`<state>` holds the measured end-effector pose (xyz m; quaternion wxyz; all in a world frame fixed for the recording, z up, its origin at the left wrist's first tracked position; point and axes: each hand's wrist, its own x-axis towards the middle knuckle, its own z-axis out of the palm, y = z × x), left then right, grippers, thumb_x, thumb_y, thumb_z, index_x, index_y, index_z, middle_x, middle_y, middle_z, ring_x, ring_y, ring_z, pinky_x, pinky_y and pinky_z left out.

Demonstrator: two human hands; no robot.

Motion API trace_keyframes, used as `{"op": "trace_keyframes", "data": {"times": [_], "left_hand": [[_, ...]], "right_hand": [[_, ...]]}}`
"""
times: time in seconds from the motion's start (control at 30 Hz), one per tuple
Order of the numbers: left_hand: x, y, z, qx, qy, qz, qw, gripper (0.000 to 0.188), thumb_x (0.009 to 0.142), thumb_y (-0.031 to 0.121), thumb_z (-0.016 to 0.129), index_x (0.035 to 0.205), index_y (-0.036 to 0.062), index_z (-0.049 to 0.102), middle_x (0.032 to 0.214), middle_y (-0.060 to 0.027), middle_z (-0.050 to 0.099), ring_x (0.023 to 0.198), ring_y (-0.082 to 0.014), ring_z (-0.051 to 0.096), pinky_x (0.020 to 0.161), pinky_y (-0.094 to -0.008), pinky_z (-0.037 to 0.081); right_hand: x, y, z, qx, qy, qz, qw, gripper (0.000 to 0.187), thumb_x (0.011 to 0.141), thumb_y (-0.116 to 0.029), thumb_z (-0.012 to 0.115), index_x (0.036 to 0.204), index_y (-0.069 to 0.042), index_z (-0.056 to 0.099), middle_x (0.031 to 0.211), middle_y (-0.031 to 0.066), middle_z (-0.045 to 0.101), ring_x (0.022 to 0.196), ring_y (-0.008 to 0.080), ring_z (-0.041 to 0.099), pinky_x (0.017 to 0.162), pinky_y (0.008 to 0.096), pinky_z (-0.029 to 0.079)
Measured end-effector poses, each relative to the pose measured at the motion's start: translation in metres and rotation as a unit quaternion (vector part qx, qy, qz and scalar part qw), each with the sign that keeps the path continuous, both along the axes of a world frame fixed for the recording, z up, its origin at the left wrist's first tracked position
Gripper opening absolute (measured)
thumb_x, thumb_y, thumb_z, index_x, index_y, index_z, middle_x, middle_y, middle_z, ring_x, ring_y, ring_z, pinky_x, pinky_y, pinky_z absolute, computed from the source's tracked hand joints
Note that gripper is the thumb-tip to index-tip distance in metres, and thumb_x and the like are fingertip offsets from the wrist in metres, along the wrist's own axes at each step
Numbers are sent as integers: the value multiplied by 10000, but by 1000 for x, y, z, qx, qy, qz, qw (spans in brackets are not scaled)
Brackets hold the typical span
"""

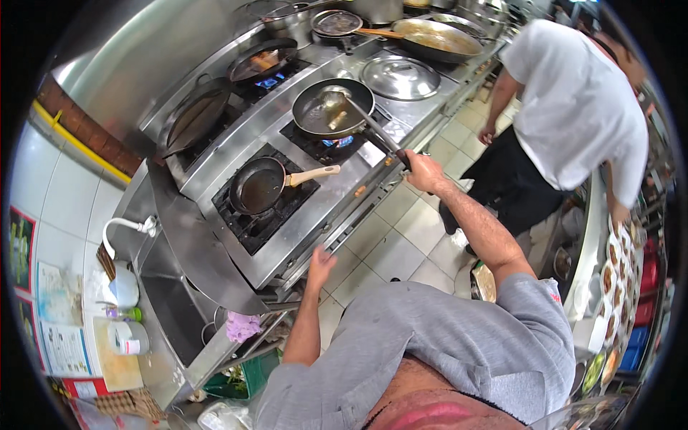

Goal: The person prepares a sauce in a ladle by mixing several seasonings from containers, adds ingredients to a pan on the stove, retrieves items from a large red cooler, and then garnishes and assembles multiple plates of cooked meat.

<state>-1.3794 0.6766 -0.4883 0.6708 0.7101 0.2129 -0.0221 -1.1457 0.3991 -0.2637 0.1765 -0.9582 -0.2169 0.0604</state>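
My right hand (423, 170) grips the dark handle of a long spatula (358, 115). Its metal blade rests in a black frying pan (333, 107) that holds oil and a few pieces of food over a lit blue flame. My left hand (320, 265) is open, fingers apart, against the front edge of the steel stove (287, 244). Closest to that hand sits a smaller dark pan with a wooden handle (261, 185) on an unlit burner.
More pans and woks (261, 61) line the back burners, and a steel lid (399, 77) lies on the stove top. A sink (168, 308) with a tap is at the left. A person in a white shirt (573, 107) stands at the right beside plated food (613, 287).
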Motion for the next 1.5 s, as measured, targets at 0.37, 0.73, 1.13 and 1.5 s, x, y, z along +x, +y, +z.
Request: {"op": "trace_keyframes", "data": {"times": [0.37,0.73,1.13,1.5], "left_hand": [[-282,-30,-102,-136,386,356,840,299,772,150,586,1028,51,469,821,-96,554,617,-199,566,426,-310,399],[-133,-58,-72,-43,264,276,923,534,748,164,611,1220,37,394,902,-82,589,633,-141,566,467,-269,412],[-95,6,-97,20,297,91,950,436,742,150,613,1131,20,465,884,-85,592,581,-134,562,447,-262,417],[-12,79,-194,193,101,-319,922,369,709,147,644,1020,-27,547,910,-106,613,760,-162,572,699,-290,462]], "right_hand": [[65,8,19,576,691,-40,435,102,727,-136,549,782,-53,528,609,26,513,451,93,475,365,234,372],[68,-4,16,523,641,-40,560,111,741,-126,562,784,-52,491,579,18,494,436,109,465,357,238,364],[4,23,-13,64,-13,65,996,554,671,-70,576,1195,-147,414,864,203,578,791,347,599,650,455,477],[-71,38,-13,80,-100,-1,992,360,777,-230,585,1106,-152,462,981,154,470,883,333,531,688,457,444]]}}
